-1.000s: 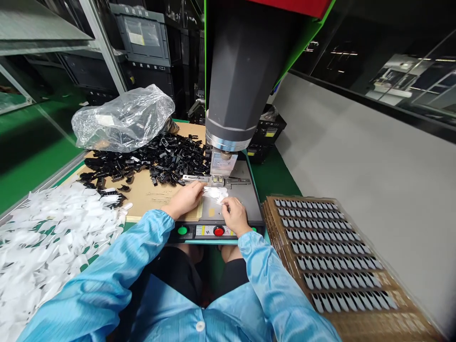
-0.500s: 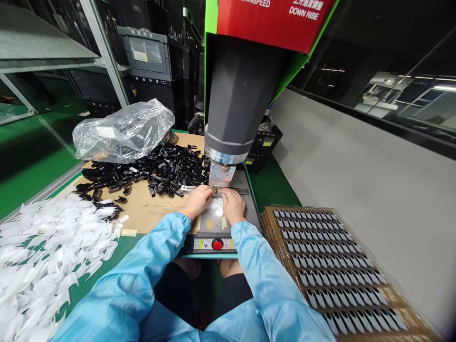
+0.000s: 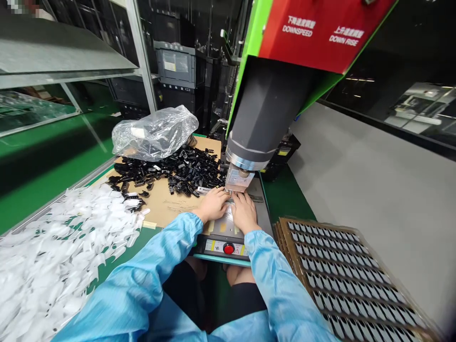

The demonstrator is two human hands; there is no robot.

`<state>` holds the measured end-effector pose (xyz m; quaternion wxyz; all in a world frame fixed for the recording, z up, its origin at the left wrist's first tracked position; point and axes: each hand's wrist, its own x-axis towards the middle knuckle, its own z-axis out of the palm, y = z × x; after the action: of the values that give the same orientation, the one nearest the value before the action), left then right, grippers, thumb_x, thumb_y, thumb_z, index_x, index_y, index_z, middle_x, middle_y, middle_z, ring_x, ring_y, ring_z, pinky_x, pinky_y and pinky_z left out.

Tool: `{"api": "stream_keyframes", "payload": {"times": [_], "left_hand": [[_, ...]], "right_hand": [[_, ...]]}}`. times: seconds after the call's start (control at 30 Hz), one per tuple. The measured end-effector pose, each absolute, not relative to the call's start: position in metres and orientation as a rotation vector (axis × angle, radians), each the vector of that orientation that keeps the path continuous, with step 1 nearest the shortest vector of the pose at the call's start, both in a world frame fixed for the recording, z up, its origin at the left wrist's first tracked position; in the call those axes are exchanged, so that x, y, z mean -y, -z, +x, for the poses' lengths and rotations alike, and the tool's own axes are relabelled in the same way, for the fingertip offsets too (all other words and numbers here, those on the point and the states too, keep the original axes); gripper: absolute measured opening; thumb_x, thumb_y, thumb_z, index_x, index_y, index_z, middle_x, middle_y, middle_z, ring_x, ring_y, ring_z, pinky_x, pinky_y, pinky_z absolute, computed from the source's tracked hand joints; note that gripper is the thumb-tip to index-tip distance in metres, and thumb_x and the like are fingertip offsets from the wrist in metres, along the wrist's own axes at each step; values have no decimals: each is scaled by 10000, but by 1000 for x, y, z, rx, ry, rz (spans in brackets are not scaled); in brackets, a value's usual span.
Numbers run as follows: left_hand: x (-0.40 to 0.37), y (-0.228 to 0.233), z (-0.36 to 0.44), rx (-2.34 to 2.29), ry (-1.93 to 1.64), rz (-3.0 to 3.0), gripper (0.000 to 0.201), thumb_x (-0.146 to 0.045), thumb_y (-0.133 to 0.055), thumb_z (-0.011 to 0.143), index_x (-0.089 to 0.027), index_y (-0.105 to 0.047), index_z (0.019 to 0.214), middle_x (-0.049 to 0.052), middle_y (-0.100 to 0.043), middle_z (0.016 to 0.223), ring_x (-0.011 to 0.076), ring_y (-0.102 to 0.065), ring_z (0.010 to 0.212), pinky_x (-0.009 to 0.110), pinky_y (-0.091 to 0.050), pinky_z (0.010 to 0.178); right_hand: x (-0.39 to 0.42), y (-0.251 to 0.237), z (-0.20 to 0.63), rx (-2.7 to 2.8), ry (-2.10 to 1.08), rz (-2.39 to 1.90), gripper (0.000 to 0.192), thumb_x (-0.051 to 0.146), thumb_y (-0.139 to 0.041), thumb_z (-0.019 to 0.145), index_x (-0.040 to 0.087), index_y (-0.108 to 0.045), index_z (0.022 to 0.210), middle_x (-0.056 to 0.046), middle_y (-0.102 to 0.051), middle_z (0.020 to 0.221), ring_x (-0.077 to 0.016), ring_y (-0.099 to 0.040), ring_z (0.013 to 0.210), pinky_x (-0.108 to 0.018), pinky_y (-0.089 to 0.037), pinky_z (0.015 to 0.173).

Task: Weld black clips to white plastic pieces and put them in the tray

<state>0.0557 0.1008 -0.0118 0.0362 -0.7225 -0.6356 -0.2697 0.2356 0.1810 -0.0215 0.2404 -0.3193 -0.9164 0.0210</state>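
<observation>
White thin plastic piece (image 3: pixel 228 212) pinched by left hand (image 3: pixel 213 205) and right hand (image 3: pixel 244 212) beneath metal press head (image 3: pixel 239 178).

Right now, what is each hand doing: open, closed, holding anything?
Left hand: curled on the metal plate under the press head; grip hidden.
Right hand: beside it, fingers forward; cannot tell.

1. My sleeves (image 3: pixel 149 280) are smooth blue cloth with a faint sheen.
2. The press head (image 3: pixel 265 114) above my hands is matt grey, ringed with bright polished metal (image 3: pixel 245 161).
3. The black parts (image 3: pixel 178 168) are glossy plastic, lying on matt brown cardboard (image 3: pixel 171 204).
4. The bag (image 3: pixel 155 133) is crinkled clear plastic film.
5. The white pieces (image 3: pixel 53 256) look thin and slightly translucent.
</observation>
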Motion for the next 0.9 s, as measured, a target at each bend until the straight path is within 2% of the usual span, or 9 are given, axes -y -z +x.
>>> {"api": "stream_keyframes", "payload": {"times": [0.1,0.2,0.27,0.37,0.43,0.53,0.67,0.77,0.9], "left_hand": [[-89,6,22,2088,822,-1999,397,-340,-624,983,-227,-683,1359,124,-685,1423,358,-474,1495,597,-344,1257],[-73,9,-20,2331,758,-1685,424,-431,-642,978,-256,-694,1361,148,-604,1537,412,-422,1516,712,-273,1236],[-63,16,-39,2441,721,-1601,417,-503,-640,975,-273,-722,1314,149,-569,1575,430,-459,1472,754,-272,1202],[-45,28,-42,2431,719,-1651,361,-521,-571,1015,-268,-768,1181,140,-645,1470,378,-551,1371,684,-343,1188],[-31,35,-31,2372,737,-1714,347,-499,-548,1032,-261,-775,1142,135,-672,1416,350,-550,1377,624,-365,1203],[-10,40,-14,2307,794,-1836,394,-512,-582,1021,-271,-730,1295,127,-610,1521,364,-468,1483,620,-330,1252],[16,40,-8,2279,863,-1933,593,-508,-668,975,-296,-576,1521,123,-492,1653,402,-327,1591,673,-273,1276],[30,39,-13,2290,914,-1846,633,-467,-725,936,-285,-564,1520,135,-511,1626,403,-316,1593,652,-293,1269],[42,38,-13,2290,930,-1784,494,-446,-731,931,-274,-635,1385,125,-626,1451,364,-457,1467,569,-381,1203]], "right_hand": [[-172,29,244,2420,-116,-871,521,220,-496,1015,230,-581,1529,-123,-560,1561,-366,-407,1495,-580,-425,1190],[-159,39,251,2325,-166,-841,476,229,-475,1027,211,-621,1479,-130,-584,1510,-339,-425,1472,-567,-420,1217],[-154,43,253,2298,-195,-826,445,232,-480,1024,203,-651,1434,-142,-596,1481,-336,-438,1451,-573,-424,1219],[-152,46,253,2268,-223,-835,414,232,-489,1014,204,-678,1382,-150,-610,1448,-337,-457,1417,-584,-434,1209],[-153,45,252,2258,-226,-833,405,224,-494,1006,200,-683,1363,-149,-614,1436,-335,-465,1405,-578,-437,1207],[-153,43,253,2270,-217,-801,404,209,-506,994,201,-685,1356,-144,-617,1428,-330,-459,1409,-563,-432,1211],[-143,36,250,2272,-205,-766,385,189,-514,985,213,-698,1323,-136,-637,1395,-326,-487,1366,-546,-441,1181],[-128,28,234,2323,-232,-723,357,183,-530,985,218,-696,1299,-120,-661,1371,-314,-528,1290,-510,-450,1138],[-107,21,193,2477,-258,-696,343,260,-624,987,208,-660,1323,-126,-697,1298,-317,-547,1211,-484,-452,1074]]}}
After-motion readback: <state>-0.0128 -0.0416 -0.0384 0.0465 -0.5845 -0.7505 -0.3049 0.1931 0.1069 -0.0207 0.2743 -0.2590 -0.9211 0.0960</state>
